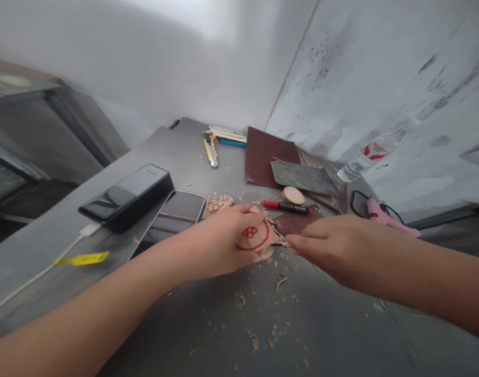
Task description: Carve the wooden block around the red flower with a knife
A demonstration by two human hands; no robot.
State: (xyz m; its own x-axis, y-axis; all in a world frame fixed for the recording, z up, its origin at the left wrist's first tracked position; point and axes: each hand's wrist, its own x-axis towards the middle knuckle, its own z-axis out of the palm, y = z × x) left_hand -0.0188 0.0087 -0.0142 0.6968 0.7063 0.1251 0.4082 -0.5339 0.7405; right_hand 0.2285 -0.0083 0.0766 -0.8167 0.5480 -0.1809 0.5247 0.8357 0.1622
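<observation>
Left hand (223, 238) around the wood piece (251, 232), right hand (327, 246) on a slim tool (277, 244)

On my remote feed, the left hand is part-closed, thumb and fingers gripping the wood piece with its red-drawn circle and flower facing up. My right hand is curled closed on the slim tool, hiding most of its handle; the metal tip reaches the wood's right edge, though I can't tell whether it bites in. Wood shavings (220, 202) heap just beyond the left hand, and more bits lie scattered across the tabletop (164, 335) on the near side of both. Beyond the gap between my hands I see a red-and-black marker (288, 207) and a round wood slice (292, 196). Left of the left hand lies a phone (178, 208), then a black power bank (129, 193). A pink glue gun (386, 217) sits beyond the right hand.
</observation>
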